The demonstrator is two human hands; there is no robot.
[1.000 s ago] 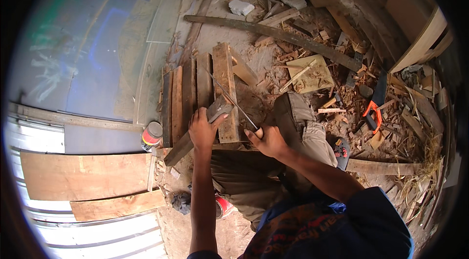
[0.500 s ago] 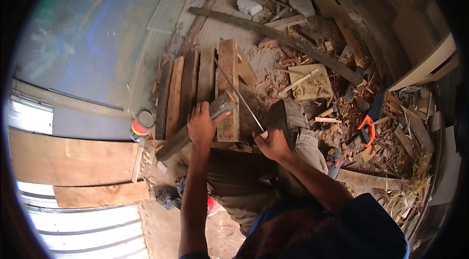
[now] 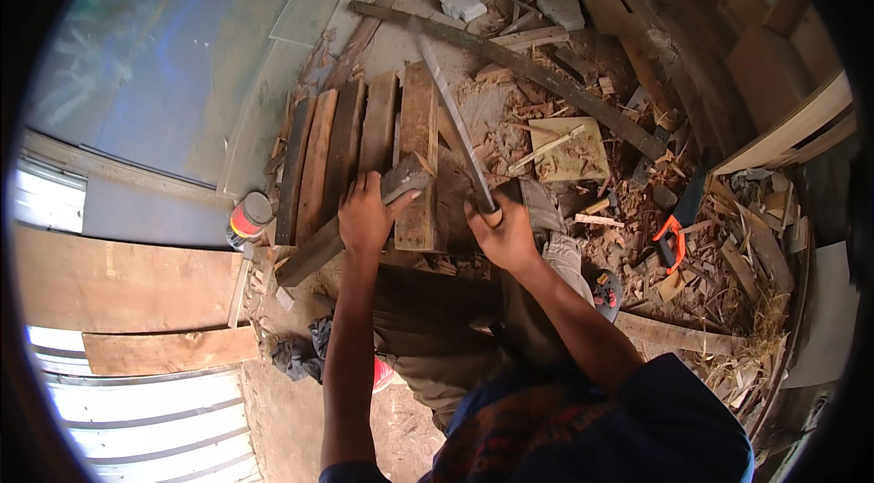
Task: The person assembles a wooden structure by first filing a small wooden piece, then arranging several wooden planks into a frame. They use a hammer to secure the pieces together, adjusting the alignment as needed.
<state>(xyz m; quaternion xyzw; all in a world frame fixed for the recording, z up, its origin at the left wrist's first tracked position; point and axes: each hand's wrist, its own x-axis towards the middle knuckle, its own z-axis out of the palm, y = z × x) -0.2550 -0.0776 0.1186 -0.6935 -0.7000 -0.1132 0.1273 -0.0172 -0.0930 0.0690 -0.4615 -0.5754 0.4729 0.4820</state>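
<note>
My left hand [image 3: 362, 214] is closed round a short grey wooden beam [image 3: 319, 251], its thumb along the near side. The beam lies slanting across a low stand of parallel wooden planks [image 3: 350, 132], and its far right end looks chipped and pale. In my right hand [image 3: 505, 233] is the wooden handle of a machete [image 3: 458, 119]. The long blade points up and away, to the right of the beam's chipped end and apart from it.
Wood chips and offcuts [image 3: 628, 201] litter the floor on the right, with an orange-handled saw [image 3: 674, 242] among them. A long beam [image 3: 546, 78] lies across the far floor. A tin can [image 3: 250, 217] stands left of the planks. Boards lean along the right wall.
The machete has swung up and to the right, away from the planks, and its flat side now shows. My left hand still grips the beam. The whole view has shifted slightly.
</note>
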